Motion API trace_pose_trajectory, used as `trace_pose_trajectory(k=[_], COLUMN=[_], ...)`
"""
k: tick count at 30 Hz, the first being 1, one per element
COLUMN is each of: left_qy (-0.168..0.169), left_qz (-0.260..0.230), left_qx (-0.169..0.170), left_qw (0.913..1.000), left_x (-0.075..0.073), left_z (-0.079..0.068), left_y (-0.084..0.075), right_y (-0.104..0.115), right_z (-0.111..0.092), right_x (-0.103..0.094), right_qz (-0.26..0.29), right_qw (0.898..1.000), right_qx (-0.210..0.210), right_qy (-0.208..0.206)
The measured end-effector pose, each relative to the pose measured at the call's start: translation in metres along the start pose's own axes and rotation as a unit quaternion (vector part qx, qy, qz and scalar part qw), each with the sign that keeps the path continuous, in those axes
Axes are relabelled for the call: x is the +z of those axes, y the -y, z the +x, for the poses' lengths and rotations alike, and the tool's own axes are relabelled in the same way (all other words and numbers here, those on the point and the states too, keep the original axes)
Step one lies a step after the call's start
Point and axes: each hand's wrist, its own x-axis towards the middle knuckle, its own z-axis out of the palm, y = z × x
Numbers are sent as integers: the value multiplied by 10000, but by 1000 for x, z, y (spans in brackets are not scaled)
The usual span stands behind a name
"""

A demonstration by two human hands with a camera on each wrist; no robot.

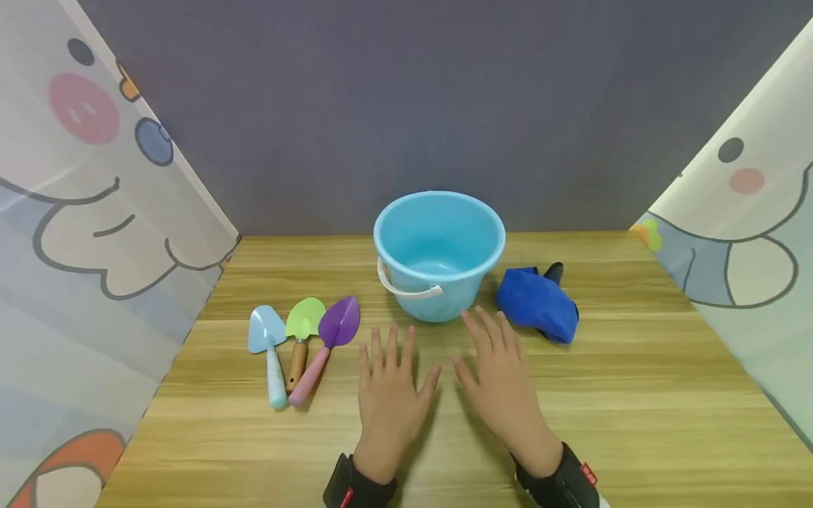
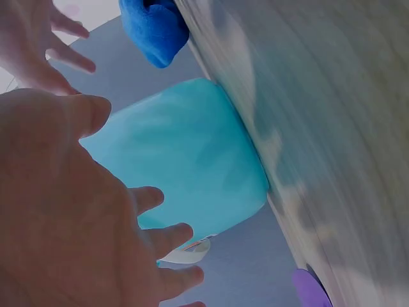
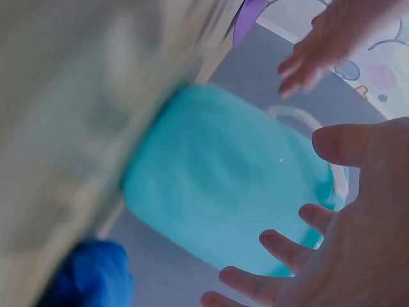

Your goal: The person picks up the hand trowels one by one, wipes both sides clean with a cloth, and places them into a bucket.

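Both hands are spread in front of a light blue bucket (image 1: 438, 296), palms toward the table, holding nothing. My left hand (image 1: 390, 402) has its fingers straight and thumb out to the right, just right of the purple trowel. The right hand (image 1: 504, 388) reaches toward the bucket's lower front, its fingertips overlapping the base in the head view. The bucket stands upright with its white handle (image 1: 406, 291) hanging down at the front left. To the right lies a bundled blue cloth item (image 1: 536, 303) with black parts, near the right fingertips.
Left of the hands lie three small trowels: a light blue one (image 1: 266, 330), a green one with a wooden handle (image 1: 305, 319) and a purple one with a pink handle (image 1: 339, 322). A grey wall (image 1: 432, 106) rises behind the wood-grain table (image 1: 660, 395); cartoon-printed sheets flank both sides.
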Motion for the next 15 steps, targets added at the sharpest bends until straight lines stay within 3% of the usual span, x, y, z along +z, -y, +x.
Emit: trace_pose_trajectory(k=[5,9,15], left_qy=[-5,-27,117], left_qz=[-11,-11,-71], left_qx=[8,22,14], left_qw=[10000,10000,9999], left_x=[-1,-2,0], left_z=[3,4,0], left_y=[1,1,-1], right_y=[-36,-72,-113], right_z=[29,57,78], right_x=[-28,-45,-46], right_qz=[-267,-544,-529], right_qw=[9994,9975,9966], right_qx=[-115,134,627], right_qy=[-189,-433,46])
